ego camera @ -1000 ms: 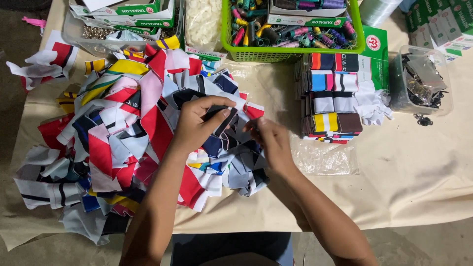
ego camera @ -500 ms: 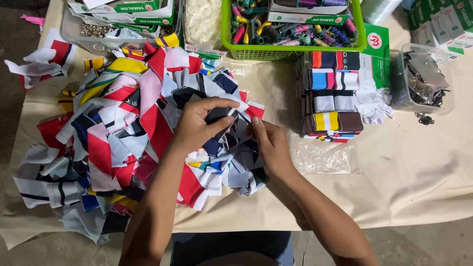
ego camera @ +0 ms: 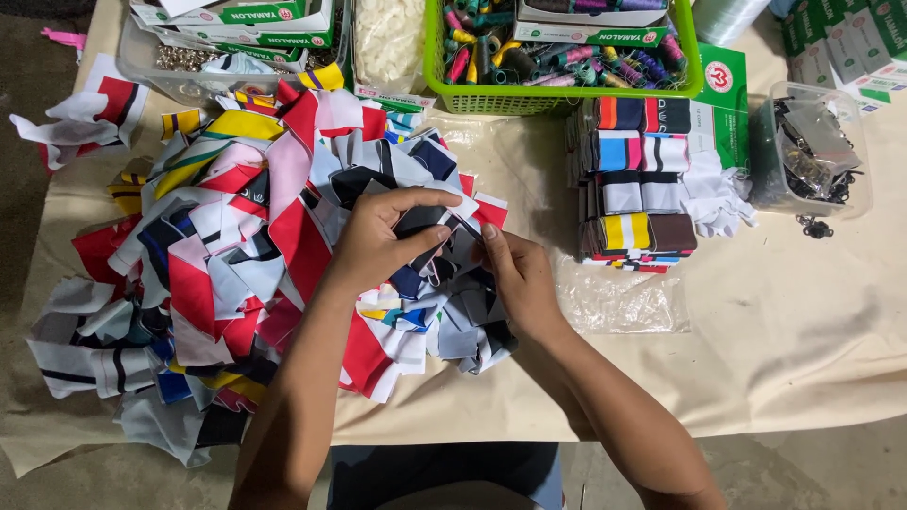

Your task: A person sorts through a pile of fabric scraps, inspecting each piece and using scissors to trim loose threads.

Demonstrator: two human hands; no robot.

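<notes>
A table (ego camera: pixel 812 359) covered in beige paper carried everything. On it lay a big heap of coloured fabric scraps (ego camera: pixel 236 255), a neat stack of folded pieces (ego camera: pixel 638 184), a green basket (ego camera: pixel 567 99) of thread spools, a crumpled clear plastic bag (ego camera: pixel 624 302) and a clear tub of metal clips (ego camera: pixel 808 156).

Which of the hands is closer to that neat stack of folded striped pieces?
Right. The right hand lies just beside the stack of folded striped pieces; the left hand is farther off, over the loose fabric heap.

Left hand (ego camera: pixel 383 241) and right hand (ego camera: pixel 515 279) meet, fingers curled in a pinching grip.
</notes>
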